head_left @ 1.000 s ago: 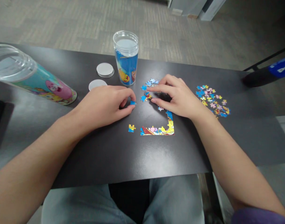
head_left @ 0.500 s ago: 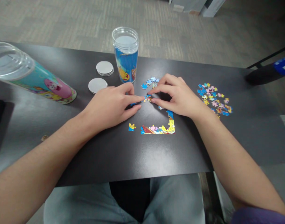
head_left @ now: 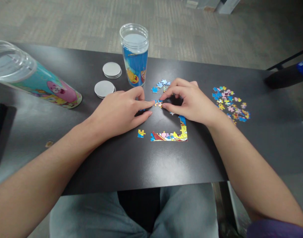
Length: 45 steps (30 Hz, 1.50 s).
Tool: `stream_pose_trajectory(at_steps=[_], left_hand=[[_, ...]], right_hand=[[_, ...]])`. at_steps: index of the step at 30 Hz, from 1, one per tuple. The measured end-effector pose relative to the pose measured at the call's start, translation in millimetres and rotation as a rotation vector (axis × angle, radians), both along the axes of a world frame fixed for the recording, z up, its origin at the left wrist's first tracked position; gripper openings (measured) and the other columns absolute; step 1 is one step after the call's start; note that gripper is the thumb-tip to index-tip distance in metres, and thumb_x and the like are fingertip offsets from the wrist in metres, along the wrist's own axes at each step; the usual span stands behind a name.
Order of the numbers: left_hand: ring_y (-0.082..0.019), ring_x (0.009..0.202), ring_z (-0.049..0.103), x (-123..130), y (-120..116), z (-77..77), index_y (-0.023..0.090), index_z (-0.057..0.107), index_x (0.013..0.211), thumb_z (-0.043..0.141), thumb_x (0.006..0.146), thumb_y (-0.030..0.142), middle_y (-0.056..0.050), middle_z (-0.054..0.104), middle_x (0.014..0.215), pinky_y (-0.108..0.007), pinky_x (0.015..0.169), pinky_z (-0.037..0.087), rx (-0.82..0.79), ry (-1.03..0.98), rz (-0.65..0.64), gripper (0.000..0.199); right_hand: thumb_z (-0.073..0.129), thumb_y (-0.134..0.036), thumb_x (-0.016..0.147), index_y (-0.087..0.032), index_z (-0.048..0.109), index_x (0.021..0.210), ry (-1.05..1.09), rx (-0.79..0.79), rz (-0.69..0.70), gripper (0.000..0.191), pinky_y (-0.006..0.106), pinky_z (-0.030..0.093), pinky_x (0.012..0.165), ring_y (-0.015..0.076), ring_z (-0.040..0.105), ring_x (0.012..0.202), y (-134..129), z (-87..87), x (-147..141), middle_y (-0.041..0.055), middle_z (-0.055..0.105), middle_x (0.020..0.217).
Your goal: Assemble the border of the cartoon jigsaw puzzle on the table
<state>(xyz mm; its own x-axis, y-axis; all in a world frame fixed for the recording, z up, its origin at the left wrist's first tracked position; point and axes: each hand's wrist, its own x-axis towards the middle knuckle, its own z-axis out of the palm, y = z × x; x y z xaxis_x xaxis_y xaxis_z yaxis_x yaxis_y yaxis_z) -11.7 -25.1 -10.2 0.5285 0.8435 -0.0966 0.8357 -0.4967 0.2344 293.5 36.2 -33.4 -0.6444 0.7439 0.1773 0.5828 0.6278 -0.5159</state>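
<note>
Small joined jigsaw puzzle pieces lie between my hands on the dark table. My left hand rests beside them, its index finger stretched out with the tip against their left end and the thumb apart below. From the other side, my right hand has thumb and index finger at the right end of these pieces, in a pinch. Nearer me lies a joined puzzle border, forming a bottom edge and right side; its upper part is partly hidden by my right hand. A single yellow and blue puzzle piece lies to its left.
Several blue loose pieces lie behind my hands, and a mixed pile sits at the right. A clear-topped blue tumbler stands at the back, a pink-and-teal one at left. White discs lie between them.
The view has shifted slightly. My right fingertips have moved a little to the right, uncovering more of the small joined pieces. My left hand stays nearly still.
</note>
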Motion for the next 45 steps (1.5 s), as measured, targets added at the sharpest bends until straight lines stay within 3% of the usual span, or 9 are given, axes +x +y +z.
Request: stream_pose_trajectory(at_steps=[4,8,12,17,25,32,39,45], left_hand=[[-0.030,0.101,0.070,0.3,0.6,0.2,0.034,0.092,0.161,0.037,0.123,0.062,-0.016,0.079,0.139,-0.046,0.086,0.051,0.009,-0.014,-0.007,0.072],[-0.032,0.102,0.070,1.3,0.8,1.9,0.034,0.090,0.164,0.037,0.123,0.062,-0.017,0.078,0.140,-0.049,0.088,0.052,-0.013,0.007,-0.003,0.072],[-0.032,0.103,0.069,1.4,0.3,2.8,0.033,0.088,0.167,0.039,0.122,0.061,-0.017,0.077,0.142,-0.050,0.089,0.051,-0.024,0.009,-0.010,0.072],[-0.031,0.102,0.068,1.5,0.7,2.5,0.032,0.090,0.161,0.040,0.123,0.061,-0.017,0.078,0.139,-0.049,0.087,0.050,-0.013,-0.002,-0.023,0.069],[-0.030,0.103,0.071,-1.3,-0.5,-1.0,0.033,0.087,0.167,0.044,0.125,0.060,-0.016,0.079,0.140,-0.047,0.084,0.048,0.023,0.000,-0.044,0.066],[-0.032,0.103,0.078,-1.0,-4.0,-5.2,0.028,0.076,0.181,0.061,0.122,0.052,-0.016,0.077,0.146,-0.047,0.081,0.053,0.138,0.001,-0.004,0.066],[-0.029,0.098,0.075,-5.2,-4.4,-9.5,0.026,0.087,0.166,0.062,0.123,0.053,-0.016,0.078,0.144,-0.048,0.080,0.051,0.150,-0.077,-0.038,0.057],[-0.024,0.095,0.071,-8.0,-1.2,-8.3,0.027,0.095,0.144,0.064,0.118,0.058,-0.011,0.079,0.132,-0.043,0.075,0.044,0.113,-0.198,-0.049,0.050]], right_hand=[[0.096,-0.036,0.105,-0.036,0.093,0.121,0.024,-0.033,-0.005,0.016,0.066,0.053,0.114,0.0411,0.080,0.107,-1.2,-0.4,-0.7,0.0079,0.084,0.122],[0.094,-0.041,0.107,-0.040,0.092,0.121,0.040,-0.041,-0.003,0.014,0.070,0.053,0.114,0.0429,0.078,0.105,-1.8,-0.4,-0.8,0.0081,0.084,0.121],[0.095,-0.041,0.105,-0.033,0.093,0.121,0.045,-0.046,-0.008,0.018,0.061,0.052,0.111,0.0373,0.077,0.103,-0.8,-2.3,-2.1,0.0085,0.083,0.117],[0.093,-0.042,0.108,-0.037,0.092,0.119,0.047,-0.042,-0.017,0.012,0.058,0.054,0.098,0.0391,0.077,0.102,-0.9,-3.4,-6.1,0.0087,0.087,0.120],[0.088,-0.037,0.109,-0.031,0.093,0.123,-0.007,-0.007,-0.034,0.016,0.069,0.052,0.116,0.0402,0.081,0.108,-4.7,6.2,-8.8,0.0109,0.087,0.121],[0.084,-0.040,0.113,-0.036,0.093,0.126,-0.075,0.053,-0.080,0.016,0.079,0.053,0.122,0.0447,0.083,0.110,-7.9,14.6,-6.3,0.0093,0.087,0.125],[0.076,-0.041,0.115,-0.042,0.087,0.121,-0.108,0.176,-0.311,0.012,0.081,0.049,0.127,0.0446,0.083,0.111,11.7,18.0,25.6,0.0078,0.089,0.126],[0.078,-0.047,0.112,-0.040,0.084,0.113,-0.108,0.149,-0.327,0.010,0.084,0.046,0.130,0.0444,0.083,0.113,12.1,15.1,24.6,0.0077,0.091,0.123]])
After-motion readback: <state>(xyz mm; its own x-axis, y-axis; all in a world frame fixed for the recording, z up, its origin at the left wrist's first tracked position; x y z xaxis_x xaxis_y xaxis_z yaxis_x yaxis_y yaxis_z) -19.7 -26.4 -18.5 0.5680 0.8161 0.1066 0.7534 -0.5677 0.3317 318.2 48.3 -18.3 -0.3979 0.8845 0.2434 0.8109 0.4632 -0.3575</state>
